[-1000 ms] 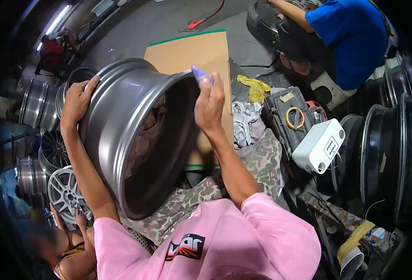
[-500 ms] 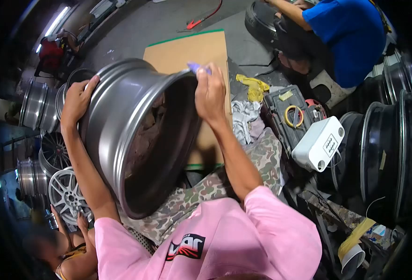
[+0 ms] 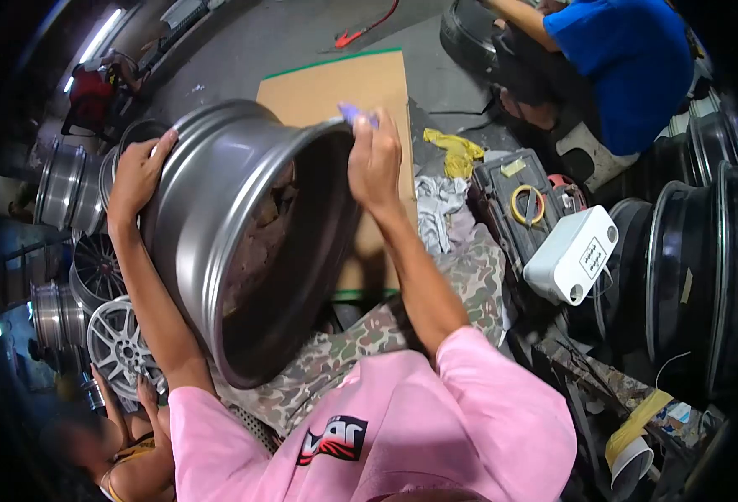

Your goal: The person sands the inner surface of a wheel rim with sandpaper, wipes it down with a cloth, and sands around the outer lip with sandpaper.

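A large grey metal wheel rim [image 3: 206, 167] is tilted across my lap, its dark hollow side facing me. My left hand [image 3: 139, 174] grips the outer edge of the rim at the far left, thumb on top and fingers behind it. At the upper right lip, my right hand [image 3: 376, 159] is closed around a small purple piece [image 3: 354, 114], whose exact kind I cannot make out. That piece touches or nearly touches the lip. Under the rim lie camouflage-patterned trousers [image 3: 369, 325] and a cardboard sheet [image 3: 327, 79] with green edges.
A black tool case [image 3: 503, 188] with a yellow tape roll [image 3: 526, 206] and a white power box [image 3: 571, 255] stands on the right. More rims [image 3: 679, 276] line both sides. A co-worker in blue [image 3: 620, 67] sits ahead; another holds a silver wheel [image 3: 120, 347] at lower left.
The rim has shifted up very slightly. My right hand and the purple piece have moved a little along the lip; my left hand stays nearly in place.
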{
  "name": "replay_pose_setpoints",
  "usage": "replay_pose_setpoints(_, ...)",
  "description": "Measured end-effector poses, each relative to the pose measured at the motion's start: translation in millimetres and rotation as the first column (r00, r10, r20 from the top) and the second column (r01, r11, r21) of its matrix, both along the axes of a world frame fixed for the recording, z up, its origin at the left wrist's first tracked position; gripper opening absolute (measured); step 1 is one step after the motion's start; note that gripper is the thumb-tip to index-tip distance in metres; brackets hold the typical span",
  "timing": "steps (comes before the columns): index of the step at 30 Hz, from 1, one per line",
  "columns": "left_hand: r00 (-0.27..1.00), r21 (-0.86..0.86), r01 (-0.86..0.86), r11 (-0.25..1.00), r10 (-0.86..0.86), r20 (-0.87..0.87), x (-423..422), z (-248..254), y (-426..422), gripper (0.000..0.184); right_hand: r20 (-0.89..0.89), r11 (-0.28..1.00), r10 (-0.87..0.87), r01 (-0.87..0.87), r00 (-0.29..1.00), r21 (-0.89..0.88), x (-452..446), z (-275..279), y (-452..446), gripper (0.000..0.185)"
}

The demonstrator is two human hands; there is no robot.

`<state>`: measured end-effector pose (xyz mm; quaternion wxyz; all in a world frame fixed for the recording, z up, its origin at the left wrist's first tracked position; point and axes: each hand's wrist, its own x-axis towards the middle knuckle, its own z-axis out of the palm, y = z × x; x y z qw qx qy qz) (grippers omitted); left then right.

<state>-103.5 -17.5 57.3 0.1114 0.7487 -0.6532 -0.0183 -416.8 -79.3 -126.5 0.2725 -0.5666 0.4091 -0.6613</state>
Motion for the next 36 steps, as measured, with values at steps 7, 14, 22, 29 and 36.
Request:
replay_pose_setpoints(7,0.998,-0.001,-0.003,1.000,0.003,-0.055,-10,5,0,0.059,0.031,0.995,-0.071,0.069,0.997,0.078,14,-17,-6,0.037)
replay_pose_setpoints(14,0.997,0.003,-0.020,1.000,0.020,-0.068,-16,5,3,0.058,-0.042,0.980,-0.138,0.143,0.990,0.139,23,-34,-12,0.038)
replay_pose_setpoints(22,0.997,0.035,0.001,0.999,0.002,-0.080,-14,7,0,0.058,0.014,0.981,-0.181,0.180,0.983,0.071,28,-24,-4,0.034)
replay_pose_setpoints(29,0.996,0.045,-0.037,0.998,0.041,-0.084,-10,5,-1,0.059,-0.023,0.981,-0.185,0.186,0.982,0.062,19,-30,-11,0.032)
replay_pose_setpoints(36,0.997,-0.004,-0.020,1.000,0.020,-0.070,-11,4,4,0.056,0.047,0.989,-0.075,0.068,0.996,0.128,-3,-28,-5,0.037)
